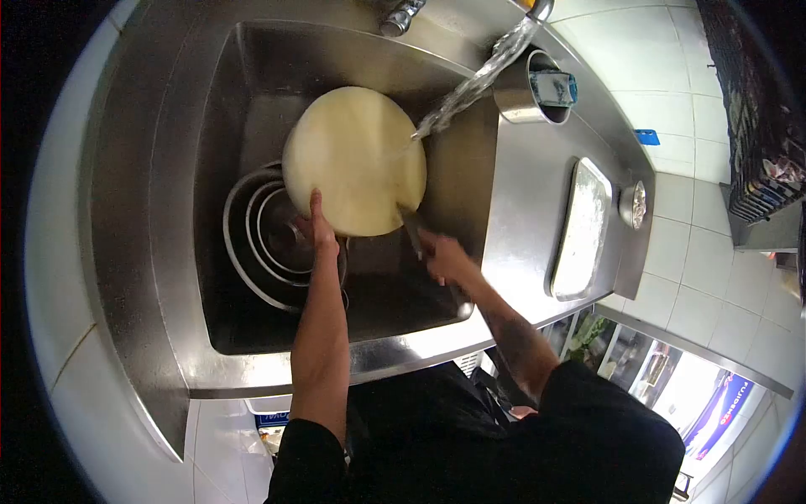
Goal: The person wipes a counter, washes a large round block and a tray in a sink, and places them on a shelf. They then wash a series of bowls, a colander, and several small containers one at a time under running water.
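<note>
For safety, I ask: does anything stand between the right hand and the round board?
Only the tool in the right hand, its far end at the round board, lower right. Nothing else visible.

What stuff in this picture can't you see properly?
In the head view:
Tool in the right hand: blurred, partly covered by that hand; I can't tell what it is.
Nested bowls: partly hidden by the round board and left hand.
Running tap: cut off by the top edge.
Small bowl: contents too small to name.
</note>
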Action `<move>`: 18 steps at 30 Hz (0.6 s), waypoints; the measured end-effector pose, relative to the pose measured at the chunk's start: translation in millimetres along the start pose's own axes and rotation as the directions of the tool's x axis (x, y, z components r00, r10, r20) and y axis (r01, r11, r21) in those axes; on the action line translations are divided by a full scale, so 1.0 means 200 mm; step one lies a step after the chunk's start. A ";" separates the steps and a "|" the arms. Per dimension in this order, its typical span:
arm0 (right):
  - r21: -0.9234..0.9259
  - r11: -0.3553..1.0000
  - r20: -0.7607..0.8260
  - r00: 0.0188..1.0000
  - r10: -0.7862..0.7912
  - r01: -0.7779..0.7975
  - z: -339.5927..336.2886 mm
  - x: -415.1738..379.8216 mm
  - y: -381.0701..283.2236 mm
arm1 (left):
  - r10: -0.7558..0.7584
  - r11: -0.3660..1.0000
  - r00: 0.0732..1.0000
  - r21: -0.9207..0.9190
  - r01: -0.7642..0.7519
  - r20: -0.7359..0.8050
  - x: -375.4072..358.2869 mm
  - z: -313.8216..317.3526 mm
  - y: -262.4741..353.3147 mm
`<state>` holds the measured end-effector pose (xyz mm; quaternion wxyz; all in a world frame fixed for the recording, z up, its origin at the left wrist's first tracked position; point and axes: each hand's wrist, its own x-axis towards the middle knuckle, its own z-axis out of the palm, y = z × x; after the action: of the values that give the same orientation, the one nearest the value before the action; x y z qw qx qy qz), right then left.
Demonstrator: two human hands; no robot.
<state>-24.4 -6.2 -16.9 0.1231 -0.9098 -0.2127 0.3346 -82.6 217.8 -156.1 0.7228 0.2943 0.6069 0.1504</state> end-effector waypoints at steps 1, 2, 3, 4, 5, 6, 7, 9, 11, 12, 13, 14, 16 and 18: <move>0.010 0.986 0.124 0.978 0.165 -0.167 -0.05 0.12 0.01 | -0.025 1.000 0.999 0.013 0.026 -0.039 -0.03 0.00 0.01; -0.054 0.983 0.108 0.978 0.179 -0.174 -0.09 0.35 0.06 | -0.040 0.999 0.996 0.021 0.041 -0.077 -0.04 0.00 0.02; -0.099 0.979 0.091 0.978 0.189 -0.179 -0.13 0.58 0.13 | -0.023 1.000 0.997 0.011 0.024 -0.078 0.00 0.03 0.03; -0.144 0.972 0.074 0.977 0.198 -0.186 -0.16 0.80 0.19 | 0.013 0.998 1.000 -0.060 -0.013 0.006 0.03 0.02 0.01; -0.188 0.963 0.057 0.976 0.208 -0.194 -0.20 1.02 0.25 | 0.041 0.993 0.995 -0.115 -0.031 0.092 0.03 -0.01 -0.03; -0.148 0.895 0.284 0.849 0.446 -0.421 -0.31 1.11 0.18 | 0.037 0.995 0.994 -0.096 -0.027 0.107 0.05 -0.05 -0.08; 0.117 0.893 0.180 0.894 0.411 -0.434 -0.33 1.02 0.07 | 0.047 0.994 0.996 -0.104 -0.038 0.077 0.11 -0.07 -0.10; 0.274 0.927 0.062 0.966 0.251 -0.258 -0.29 0.78 0.08 | 0.051 0.991 0.979 -0.128 -0.027 0.196 0.07 -0.01 -0.01; -0.019 0.986 -0.028 0.986 0.163 -0.163 -0.09 0.56 0.20 | -0.025 0.983 0.899 -0.154 0.102 0.437 0.04 -0.02 -0.01; -0.226 0.948 -0.135 0.971 0.198 -0.225 0.07 0.36 0.18 | -0.070 0.985 0.903 -0.112 0.129 0.424 -0.02 -0.01 0.03; -0.201 0.952 0.074 0.966 0.249 -0.230 -0.02 0.13 -0.02 | -0.091 0.986 0.906 -0.087 0.139 0.414 -0.04 -0.01 0.07; -0.210 0.958 0.107 0.969 0.222 -0.196 -0.02 -0.07 -0.14 | -0.093 0.995 0.946 -0.005 0.100 0.310 -0.01 -0.01 0.05; -0.048 0.981 0.046 0.981 0.188 -0.186 0.14 -0.19 -0.09 | -0.065 0.998 0.942 -0.003 0.070 0.329 -0.06 -0.02 0.07; -0.045 0.987 -0.055 0.986 0.154 -0.157 0.14 0.09 0.06 | -0.022 0.998 0.927 -0.049 0.043 0.375 -0.04 0.00 0.09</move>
<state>-27.6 -6.5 -51.8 0.0798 -0.9346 -0.1458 0.3146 -81.4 227.3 -139.7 0.8357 0.2872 0.4580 0.0965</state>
